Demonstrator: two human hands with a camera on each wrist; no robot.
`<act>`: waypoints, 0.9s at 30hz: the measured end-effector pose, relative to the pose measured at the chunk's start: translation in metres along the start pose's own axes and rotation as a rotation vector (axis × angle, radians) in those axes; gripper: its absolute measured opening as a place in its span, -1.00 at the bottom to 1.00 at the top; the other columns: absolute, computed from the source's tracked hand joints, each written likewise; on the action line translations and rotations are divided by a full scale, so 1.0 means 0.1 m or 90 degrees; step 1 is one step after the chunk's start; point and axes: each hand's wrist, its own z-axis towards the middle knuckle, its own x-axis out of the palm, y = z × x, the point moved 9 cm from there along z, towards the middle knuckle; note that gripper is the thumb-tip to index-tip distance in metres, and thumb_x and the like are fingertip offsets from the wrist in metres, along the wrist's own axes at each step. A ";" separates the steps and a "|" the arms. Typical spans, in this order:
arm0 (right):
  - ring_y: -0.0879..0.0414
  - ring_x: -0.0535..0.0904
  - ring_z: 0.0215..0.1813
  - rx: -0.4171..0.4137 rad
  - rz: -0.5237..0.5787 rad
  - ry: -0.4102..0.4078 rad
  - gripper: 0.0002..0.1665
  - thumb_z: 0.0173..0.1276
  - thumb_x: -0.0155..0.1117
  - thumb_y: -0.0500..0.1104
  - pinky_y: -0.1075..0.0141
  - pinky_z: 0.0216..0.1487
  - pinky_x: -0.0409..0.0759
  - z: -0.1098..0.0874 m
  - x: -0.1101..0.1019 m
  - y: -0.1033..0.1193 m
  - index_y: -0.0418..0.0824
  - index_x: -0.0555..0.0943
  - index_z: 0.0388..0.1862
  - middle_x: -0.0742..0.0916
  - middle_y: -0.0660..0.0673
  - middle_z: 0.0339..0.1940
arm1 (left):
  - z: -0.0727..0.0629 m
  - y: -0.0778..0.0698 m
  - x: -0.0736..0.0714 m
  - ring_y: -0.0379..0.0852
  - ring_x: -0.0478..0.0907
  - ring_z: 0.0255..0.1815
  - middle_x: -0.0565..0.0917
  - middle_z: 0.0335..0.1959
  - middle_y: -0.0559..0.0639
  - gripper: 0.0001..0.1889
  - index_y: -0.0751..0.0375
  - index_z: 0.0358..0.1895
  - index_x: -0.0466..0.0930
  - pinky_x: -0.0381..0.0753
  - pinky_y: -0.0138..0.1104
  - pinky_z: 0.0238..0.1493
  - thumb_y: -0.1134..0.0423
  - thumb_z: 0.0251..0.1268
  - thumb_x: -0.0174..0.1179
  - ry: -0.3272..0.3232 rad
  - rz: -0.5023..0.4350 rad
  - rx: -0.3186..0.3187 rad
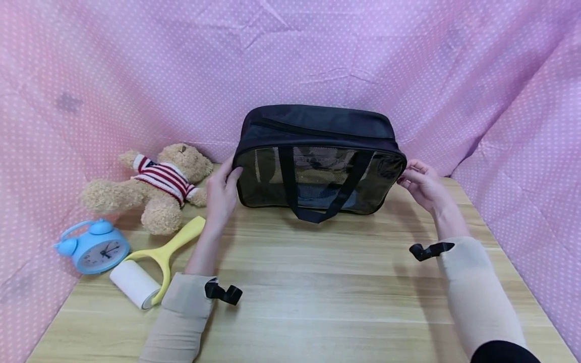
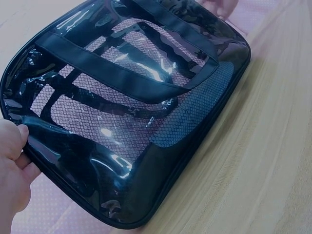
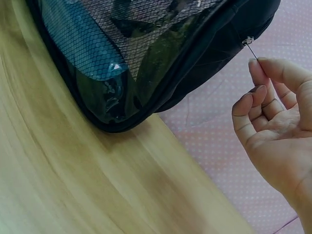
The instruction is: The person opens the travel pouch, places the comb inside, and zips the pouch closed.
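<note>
A black bag [image 1: 317, 121] with a see-through front and a black strap handle [image 1: 287, 176] stands upright at the back of the wooden table. At its left side, my left hand [image 1: 221, 194] grips the edge, thumb in front and fingers partly hidden behind. My right hand [image 1: 424, 186] is at the opposite end. In the right wrist view, its thumb and forefinger pinch a thin zipper pull [image 3: 251, 48] on the bag's side. Through the clear front show mesh and something blue [image 3: 80, 41], its kind unclear.
On the left side of the table [image 1: 308, 282] lie a teddy bear [image 1: 161, 176] in a striped sweater, a blue alarm clock [image 1: 102, 252] and a yellow-handled lint roller [image 1: 136, 283], close to my left forearm. A pink dotted cloth [image 1: 317, 55] hangs behind and at both sides.
</note>
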 end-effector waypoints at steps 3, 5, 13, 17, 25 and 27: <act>0.07 0.69 -0.31 0.000 0.000 -0.003 -0.60 0.49 -0.12 -0.60 0.29 -0.16 0.68 -0.01 -0.01 -0.03 -0.29 0.62 -0.29 0.78 -0.08 -0.35 | 0.00 0.00 0.01 -0.08 0.57 0.35 0.69 0.29 0.04 -0.63 0.10 0.33 0.62 0.48 -0.25 0.43 0.32 0.55 0.13 0.000 -0.005 0.001; 0.06 0.69 -0.31 0.005 0.012 -0.006 -0.61 0.49 -0.13 -0.61 0.28 -0.17 0.68 -0.01 -0.01 -0.05 -0.31 0.60 -0.29 0.77 -0.09 -0.34 | 0.00 0.01 0.00 -0.10 0.57 0.35 0.69 0.28 0.04 -0.63 0.09 0.33 0.63 0.48 -0.26 0.42 0.31 0.55 0.13 -0.001 -0.003 -0.002; 0.09 0.67 -0.29 0.024 -0.024 -0.009 -0.66 0.51 -0.09 -0.58 0.28 -0.15 0.66 -0.03 0.02 -0.08 -0.27 0.54 -0.30 0.75 -0.05 -0.34 | -0.02 0.01 0.00 -0.09 0.56 0.36 0.68 0.30 0.07 -0.63 0.12 0.34 0.62 0.46 -0.24 0.45 0.32 0.57 0.10 0.006 0.017 -0.022; 0.12 0.67 -0.25 0.044 -0.056 -0.003 -0.62 0.54 -0.14 -0.56 0.31 -0.16 0.67 -0.05 0.06 -0.08 -0.24 0.56 -0.27 0.75 -0.04 -0.34 | -0.02 0.02 -0.02 -0.06 0.56 0.36 0.68 0.30 0.07 -0.63 0.12 0.33 0.62 0.47 -0.17 0.45 0.32 0.57 0.10 0.016 0.032 -0.045; 0.25 0.65 -0.24 0.087 -0.219 -0.061 -0.78 0.56 0.07 -0.42 0.39 -0.21 0.68 -0.18 0.06 -0.03 -0.12 0.57 -0.10 0.78 0.07 -0.30 | 0.01 -0.01 0.00 -0.03 0.62 0.28 0.67 0.30 0.11 -0.60 0.11 0.36 0.59 0.51 -0.50 0.25 0.35 0.55 0.11 0.058 0.021 -0.071; 0.26 0.64 -0.24 0.082 -0.274 -0.067 -0.82 0.54 0.14 -0.38 0.42 -0.20 0.69 -0.20 0.07 0.00 -0.10 0.58 -0.09 0.79 0.10 -0.29 | 0.04 -0.05 0.00 -0.01 0.62 0.28 0.67 0.30 0.14 -0.59 0.13 0.37 0.58 0.49 -0.58 0.22 0.36 0.55 0.10 0.073 0.028 -0.067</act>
